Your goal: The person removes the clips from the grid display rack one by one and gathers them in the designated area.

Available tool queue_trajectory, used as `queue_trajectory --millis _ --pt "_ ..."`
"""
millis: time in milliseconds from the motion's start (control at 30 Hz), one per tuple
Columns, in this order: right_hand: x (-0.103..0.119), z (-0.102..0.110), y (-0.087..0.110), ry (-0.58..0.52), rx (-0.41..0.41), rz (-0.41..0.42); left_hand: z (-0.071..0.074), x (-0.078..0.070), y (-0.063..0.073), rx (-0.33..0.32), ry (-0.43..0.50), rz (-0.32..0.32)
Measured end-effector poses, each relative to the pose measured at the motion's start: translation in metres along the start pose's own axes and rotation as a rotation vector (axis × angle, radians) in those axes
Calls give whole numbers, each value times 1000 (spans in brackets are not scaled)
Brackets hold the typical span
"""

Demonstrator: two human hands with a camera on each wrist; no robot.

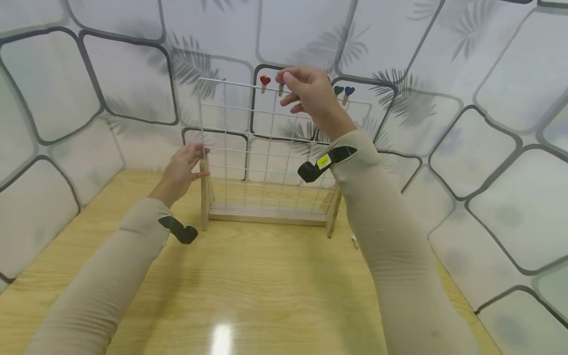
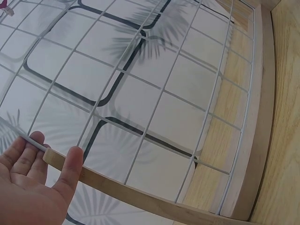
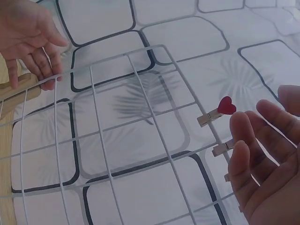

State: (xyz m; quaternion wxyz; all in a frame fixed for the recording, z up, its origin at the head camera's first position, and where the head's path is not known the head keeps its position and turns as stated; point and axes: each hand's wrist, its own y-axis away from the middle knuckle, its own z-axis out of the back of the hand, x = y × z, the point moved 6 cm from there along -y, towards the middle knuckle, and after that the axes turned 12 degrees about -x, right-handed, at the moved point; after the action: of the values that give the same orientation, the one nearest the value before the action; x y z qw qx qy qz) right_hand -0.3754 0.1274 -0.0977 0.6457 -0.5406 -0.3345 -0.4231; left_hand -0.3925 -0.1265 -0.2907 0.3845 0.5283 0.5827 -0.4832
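A white wire grid rack [image 1: 266, 130] with a wooden base and side legs stands on the table. My left hand [image 1: 184, 162] is at its left edge, fingers touching the wire frame just above the wooden leg [image 2: 126, 192] and thumb lifted on the near side. At the top wire is my right hand [image 1: 308, 91], its fingertips against or very near a small wooden clothespin [image 3: 222, 149] with a blue heart, which they partly cover; firm contact cannot be made out. Left of it, a clothespin with a red heart [image 1: 265, 80] clips onto the same wire.
Further right on the top wire sit clothespins with a green heart [image 1: 338, 90] and a blue heart [image 1: 349, 91]. A small light piece [image 1: 354, 241] lies on the wooden table [image 1: 266, 286] right of the rack. A patterned wall [image 1: 213, 29] rises close behind.
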Motion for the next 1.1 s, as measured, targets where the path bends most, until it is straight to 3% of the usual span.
queue_trajectory --millis 467,800,1100 --pt "6 -18 -17 143 22 33 0 -1 3 6 -57 -15" --pt "3 -24 -25 424 61 31 -2 0 5 -7 -49 -20" --pt "8 -37 -34 771 -40 101 -1 0 2 -30 -46 -30"
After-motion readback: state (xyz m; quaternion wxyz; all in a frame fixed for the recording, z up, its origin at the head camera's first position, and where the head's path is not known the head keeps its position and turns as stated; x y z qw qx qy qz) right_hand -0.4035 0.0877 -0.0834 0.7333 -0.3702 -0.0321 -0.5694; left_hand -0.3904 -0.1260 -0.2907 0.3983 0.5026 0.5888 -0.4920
